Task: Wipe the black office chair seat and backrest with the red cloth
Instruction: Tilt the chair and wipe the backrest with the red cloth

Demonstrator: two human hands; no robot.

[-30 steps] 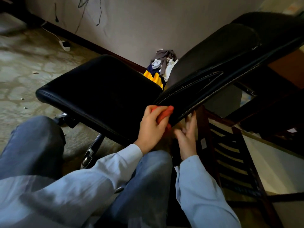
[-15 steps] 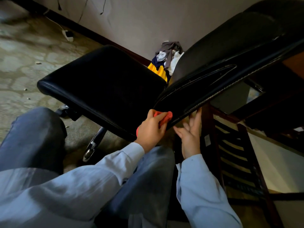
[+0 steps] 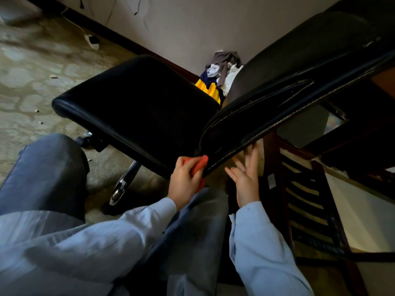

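Observation:
The black office chair stands in front of me, its seat (image 3: 136,105) to the left and its backrest (image 3: 284,99) slanting up to the right. My left hand (image 3: 183,182) grips the red cloth (image 3: 197,165) and holds it against the bottom end of the backrest, where it meets the seat. Most of the cloth is hidden inside the hand. My right hand (image 3: 245,176) is open, fingers straight, with the fingertips touching the underside edge of the backrest.
A dark wooden chair (image 3: 299,199) stands close on the right under the backrest. A pile of clothes (image 3: 220,75) lies against the wall behind the seat. The chrome chair base (image 3: 121,186) is by my left knee (image 3: 51,167). A charger (image 3: 93,41) lies on the carpet.
The left hand with the cloth has slid down from the backrest's lower face to its bottom corner. The right hand's fingers have spread and shifted slightly along the rear edge.

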